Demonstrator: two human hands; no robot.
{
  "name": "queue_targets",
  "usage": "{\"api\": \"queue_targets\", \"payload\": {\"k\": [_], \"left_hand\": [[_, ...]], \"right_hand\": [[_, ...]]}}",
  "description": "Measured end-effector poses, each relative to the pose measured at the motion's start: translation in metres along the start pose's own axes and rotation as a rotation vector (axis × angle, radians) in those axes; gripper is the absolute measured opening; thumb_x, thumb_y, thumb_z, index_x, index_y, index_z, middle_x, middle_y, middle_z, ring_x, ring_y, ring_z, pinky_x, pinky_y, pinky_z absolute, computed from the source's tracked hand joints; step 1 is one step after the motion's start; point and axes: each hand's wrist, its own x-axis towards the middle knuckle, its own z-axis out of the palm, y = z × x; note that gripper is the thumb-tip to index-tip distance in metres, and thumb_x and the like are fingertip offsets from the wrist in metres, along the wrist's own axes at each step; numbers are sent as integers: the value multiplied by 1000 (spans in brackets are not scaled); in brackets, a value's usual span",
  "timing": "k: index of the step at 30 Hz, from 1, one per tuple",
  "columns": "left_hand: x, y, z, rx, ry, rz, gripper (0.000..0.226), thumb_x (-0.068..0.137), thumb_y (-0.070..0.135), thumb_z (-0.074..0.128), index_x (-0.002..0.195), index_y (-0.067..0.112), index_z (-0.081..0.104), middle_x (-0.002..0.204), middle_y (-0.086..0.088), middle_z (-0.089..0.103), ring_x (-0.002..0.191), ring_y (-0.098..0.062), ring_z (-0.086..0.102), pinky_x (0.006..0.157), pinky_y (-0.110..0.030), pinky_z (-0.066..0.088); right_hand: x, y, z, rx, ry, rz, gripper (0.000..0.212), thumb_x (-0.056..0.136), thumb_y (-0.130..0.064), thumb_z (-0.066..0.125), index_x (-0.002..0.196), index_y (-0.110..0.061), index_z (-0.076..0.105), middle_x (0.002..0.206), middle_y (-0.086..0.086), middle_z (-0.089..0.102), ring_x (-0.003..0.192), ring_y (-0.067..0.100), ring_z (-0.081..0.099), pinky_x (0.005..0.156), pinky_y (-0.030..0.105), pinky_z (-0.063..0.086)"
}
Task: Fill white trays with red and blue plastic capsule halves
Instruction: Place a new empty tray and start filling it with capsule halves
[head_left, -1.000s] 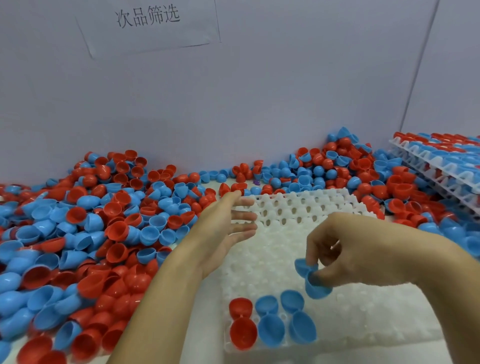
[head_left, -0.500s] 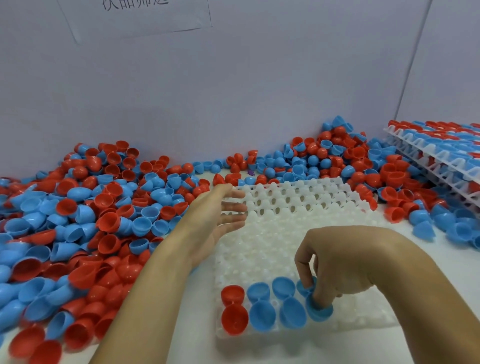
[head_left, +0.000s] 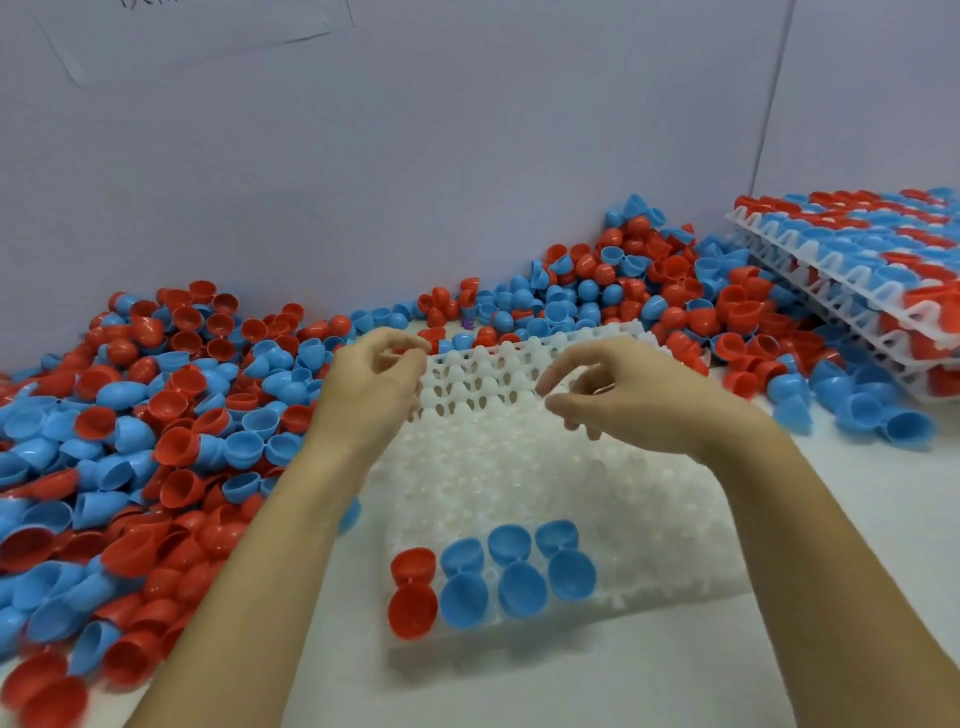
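Observation:
A white tray (head_left: 524, 467) with rows of pegs lies on the table before me. Along its near edge sit one red capsule pair (head_left: 413, 592) and three blue capsule pairs (head_left: 519, 569). My left hand (head_left: 371, 387) hovers over the tray's far left corner, fingers loosely curled, holding nothing. My right hand (head_left: 623, 397) hovers over the tray's far right part, fingers loosely bent and empty. A big heap of loose red and blue capsule halves (head_left: 145, 441) covers the table to the left.
More loose halves (head_left: 613, 291) are piled along the grey wall behind the tray. A stack of filled white trays (head_left: 857, 270) stands at the right. Several blue halves (head_left: 872, 415) lie loose beside it. Bare table lies near and right of the tray.
My right hand set the blue capsule pair in the tray's near row, let go and rose toward the far edge. My left hand's fingers curled in a little.

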Motion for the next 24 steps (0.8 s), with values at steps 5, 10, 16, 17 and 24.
{"api": "queue_targets", "payload": {"k": [5,10,16,17,24], "left_hand": [[51,27,54,395,-185,148,30,95,36,64,123,30,56,113,7,59,85,-3,57,59,-14,44],[118,33,130,790,-259,104,73,89,53,62,150,29,32,154,-16,31,133,-38,42,102,-49,47],[182,25,194,975,-395,-170,113,82,81,51,161,27,-11,166,-21,-7,153,-43,0,123,-56,9],[190,23,200,919,-432,-205,115,83,79,52,161,22,-12,167,-19,-6,154,-40,0,124,-54,10],[187,10,228,752,-75,-198,87,85,69,55,153,25,24,151,-21,35,138,-39,32,109,-49,33]], "right_hand": [[22,18,5,105,221,15,13,95,-26,62,102,-34,70,80,-8,73,68,2,66,54,14,44],[31,30,0,248,474,39,18,91,-16,60,99,-26,73,71,-4,71,59,3,65,47,11,41],[38,42,-7,431,609,37,23,88,-5,58,96,-22,72,58,-6,64,44,-3,56,40,8,36],[38,43,-7,449,593,33,23,88,-5,58,96,-22,72,54,-7,62,43,-3,55,41,8,36],[39,44,-6,478,579,35,22,89,-9,59,91,-25,72,60,-3,66,49,-1,58,44,8,38]]}}
